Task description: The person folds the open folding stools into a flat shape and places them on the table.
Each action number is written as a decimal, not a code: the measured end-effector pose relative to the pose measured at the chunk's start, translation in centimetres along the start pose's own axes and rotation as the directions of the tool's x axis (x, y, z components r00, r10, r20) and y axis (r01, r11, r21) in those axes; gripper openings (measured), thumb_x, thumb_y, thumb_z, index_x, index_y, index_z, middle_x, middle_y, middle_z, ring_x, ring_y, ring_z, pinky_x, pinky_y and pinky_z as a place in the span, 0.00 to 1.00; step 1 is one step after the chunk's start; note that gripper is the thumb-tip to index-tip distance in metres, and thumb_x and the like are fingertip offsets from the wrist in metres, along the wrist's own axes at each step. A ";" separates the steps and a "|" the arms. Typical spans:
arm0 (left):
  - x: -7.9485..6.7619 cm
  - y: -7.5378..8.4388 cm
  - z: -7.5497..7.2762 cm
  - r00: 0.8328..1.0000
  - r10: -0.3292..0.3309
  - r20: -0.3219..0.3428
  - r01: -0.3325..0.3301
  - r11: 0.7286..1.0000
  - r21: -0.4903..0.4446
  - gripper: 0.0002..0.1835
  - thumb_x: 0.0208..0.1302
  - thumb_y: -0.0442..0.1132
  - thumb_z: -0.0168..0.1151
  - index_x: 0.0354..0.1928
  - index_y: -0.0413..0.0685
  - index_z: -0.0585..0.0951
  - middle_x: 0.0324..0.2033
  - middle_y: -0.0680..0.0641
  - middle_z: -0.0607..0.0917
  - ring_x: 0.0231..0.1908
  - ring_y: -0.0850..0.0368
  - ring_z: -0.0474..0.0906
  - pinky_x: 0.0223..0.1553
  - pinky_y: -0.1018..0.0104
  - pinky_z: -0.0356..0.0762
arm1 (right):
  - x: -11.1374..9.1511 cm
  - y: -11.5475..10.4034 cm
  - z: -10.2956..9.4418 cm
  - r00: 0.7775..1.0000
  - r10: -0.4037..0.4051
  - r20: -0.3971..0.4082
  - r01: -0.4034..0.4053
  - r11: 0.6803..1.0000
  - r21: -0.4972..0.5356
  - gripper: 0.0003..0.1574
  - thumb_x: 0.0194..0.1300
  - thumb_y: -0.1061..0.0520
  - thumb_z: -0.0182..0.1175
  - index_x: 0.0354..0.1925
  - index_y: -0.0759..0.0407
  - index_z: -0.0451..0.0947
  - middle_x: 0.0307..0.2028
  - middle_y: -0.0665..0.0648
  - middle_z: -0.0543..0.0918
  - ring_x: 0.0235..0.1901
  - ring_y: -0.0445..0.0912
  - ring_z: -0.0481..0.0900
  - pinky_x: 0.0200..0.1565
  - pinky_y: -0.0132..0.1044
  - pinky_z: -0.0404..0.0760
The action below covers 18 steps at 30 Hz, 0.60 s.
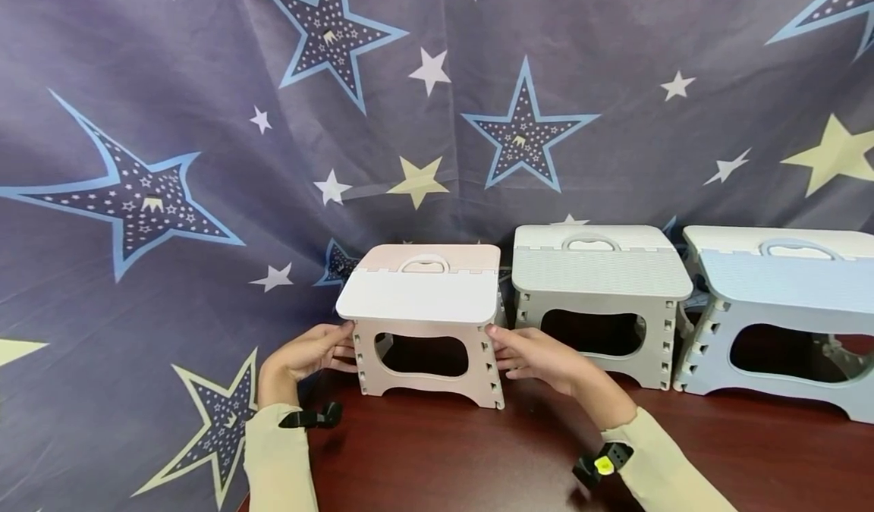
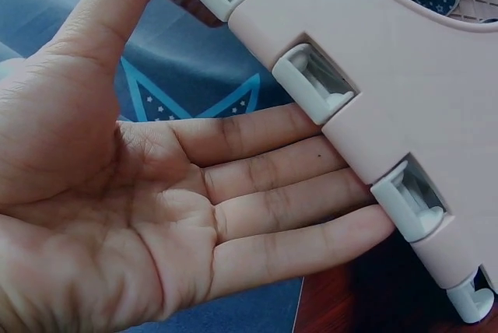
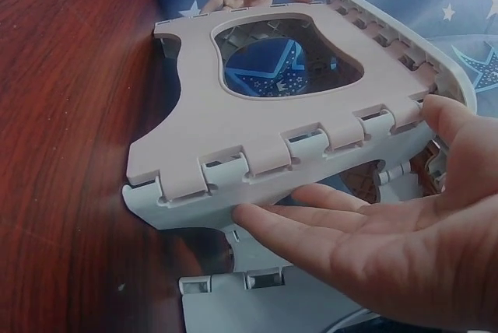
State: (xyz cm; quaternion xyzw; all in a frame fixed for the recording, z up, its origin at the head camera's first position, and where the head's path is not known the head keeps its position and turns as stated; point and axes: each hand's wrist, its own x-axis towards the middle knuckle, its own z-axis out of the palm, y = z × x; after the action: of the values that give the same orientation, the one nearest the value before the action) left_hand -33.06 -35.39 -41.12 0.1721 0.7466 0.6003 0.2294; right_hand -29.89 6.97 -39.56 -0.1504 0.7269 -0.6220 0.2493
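A folding step stool (image 1: 423,299) with a white and pink top and pink legs stands unfolded on the table, between two hands. My left hand (image 1: 310,353) is at its left side. In the left wrist view its fingers (image 2: 272,208) are straight, with the tips at the hinged edge of the pink leg panel (image 2: 420,76). At the opposite side my right hand (image 1: 539,356) has its thumb at the upper corner under the top. In the right wrist view its other fingers (image 3: 311,228) extend along the white side panel (image 3: 311,181). Neither hand wraps around the stool.
A grey-green folding stool (image 1: 601,269) stands just right of the pink one. Farther right is a light blue folding stool (image 1: 785,277). A star-patterned cloth (image 1: 382,140) hangs behind them and down the left. Dark red wood tabletop (image 1: 423,451) extends in front.
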 end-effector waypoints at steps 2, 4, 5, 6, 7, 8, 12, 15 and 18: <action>-0.1 0.1 0.0 1.000 0.006 0.003 -0.006 1.000 -0.001 0.28 0.84 0.50 0.40 0.62 0.30 0.74 0.49 0.51 0.88 0.52 0.56 0.86 0.55 0.49 0.84 | 0.0 -0.1 0.0 1.000 -0.004 0.006 0.004 1.000 0.001 0.45 0.77 0.37 0.50 0.67 0.76 0.66 0.63 0.74 0.77 0.64 0.64 0.77 0.67 0.58 0.74; -0.1 0.3 0.0 1.000 0.012 0.005 -0.012 1.000 0.003 0.29 0.84 0.50 0.39 0.64 0.29 0.73 0.50 0.51 0.88 0.52 0.56 0.86 0.55 0.48 0.84 | 0.0 -0.3 -0.1 1.000 -0.008 0.010 0.008 1.000 0.002 0.44 0.78 0.37 0.49 0.67 0.76 0.66 0.63 0.74 0.76 0.64 0.64 0.76 0.67 0.58 0.74; -0.1 0.4 0.0 1.000 0.014 0.006 -0.014 1.000 0.006 0.30 0.84 0.50 0.39 0.64 0.28 0.72 0.50 0.51 0.88 0.52 0.56 0.86 0.55 0.49 0.84 | 0.1 -0.4 -0.1 1.000 -0.011 0.011 0.011 1.000 0.003 0.44 0.78 0.38 0.49 0.67 0.76 0.66 0.63 0.74 0.76 0.64 0.64 0.77 0.67 0.58 0.74; -0.1 0.4 0.0 1.000 0.018 0.008 -0.018 1.000 0.009 0.30 0.84 0.50 0.39 0.65 0.27 0.72 0.50 0.51 0.88 0.52 0.56 0.86 0.55 0.48 0.84 | 0.1 -0.4 -0.2 1.000 -0.012 0.011 0.012 1.000 0.004 0.44 0.78 0.38 0.49 0.67 0.76 0.66 0.63 0.74 0.76 0.64 0.63 0.77 0.67 0.58 0.74; -0.1 0.5 0.0 1.000 0.019 0.007 -0.019 1.000 0.010 0.31 0.84 0.51 0.39 0.65 0.27 0.71 0.50 0.51 0.88 0.52 0.56 0.86 0.55 0.49 0.84 | 0.1 -0.5 -0.2 1.000 -0.013 0.012 0.013 1.000 0.005 0.44 0.78 0.38 0.49 0.67 0.76 0.66 0.63 0.74 0.76 0.64 0.63 0.77 0.68 0.58 0.73; -0.1 0.5 0.0 1.000 0.019 0.005 -0.019 1.000 0.010 0.31 0.84 0.51 0.39 0.65 0.26 0.71 0.51 0.51 0.88 0.52 0.56 0.86 0.55 0.49 0.84 | 0.1 -0.5 -0.2 1.000 -0.014 0.012 0.014 1.000 0.007 0.43 0.78 0.38 0.49 0.67 0.76 0.66 0.63 0.74 0.76 0.64 0.63 0.77 0.68 0.58 0.73; -0.1 0.5 0.1 1.000 0.017 -0.008 -0.016 1.000 0.008 0.31 0.84 0.52 0.40 0.65 0.27 0.72 0.51 0.51 0.88 0.52 0.56 0.86 0.54 0.49 0.85 | 0.2 -0.4 -0.1 1.000 -0.012 0.007 0.011 1.000 0.006 0.43 0.78 0.38 0.49 0.66 0.77 0.67 0.63 0.74 0.76 0.64 0.63 0.77 0.67 0.57 0.74; -0.1 0.3 0.3 1.000 0.012 -0.025 -0.011 1.000 0.012 0.31 0.83 0.52 0.40 0.64 0.27 0.73 0.50 0.52 0.88 0.51 0.57 0.86 0.53 0.50 0.85 | 0.2 -0.2 -0.1 1.000 -0.006 0.001 0.006 1.000 0.001 0.44 0.78 0.38 0.49 0.66 0.77 0.67 0.63 0.75 0.76 0.64 0.64 0.77 0.67 0.57 0.74; -0.1 0.1 0.6 0.999 0.007 -0.045 -0.006 1.000 0.017 0.31 0.82 0.54 0.42 0.62 0.29 0.75 0.47 0.53 0.89 0.50 0.57 0.87 0.52 0.50 0.85 | 0.0 0.1 0.0 1.000 -0.003 -0.004 0.003 1.000 0.000 0.44 0.78 0.37 0.49 0.66 0.77 0.66 0.63 0.75 0.76 0.64 0.64 0.76 0.67 0.57 0.74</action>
State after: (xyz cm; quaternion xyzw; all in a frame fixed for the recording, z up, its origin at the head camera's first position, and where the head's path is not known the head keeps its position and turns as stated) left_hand -32.66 -34.88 -41.12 0.1628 0.7561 0.5985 0.2090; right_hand -29.88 6.97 -39.71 -0.1504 0.7271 -0.6227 0.2470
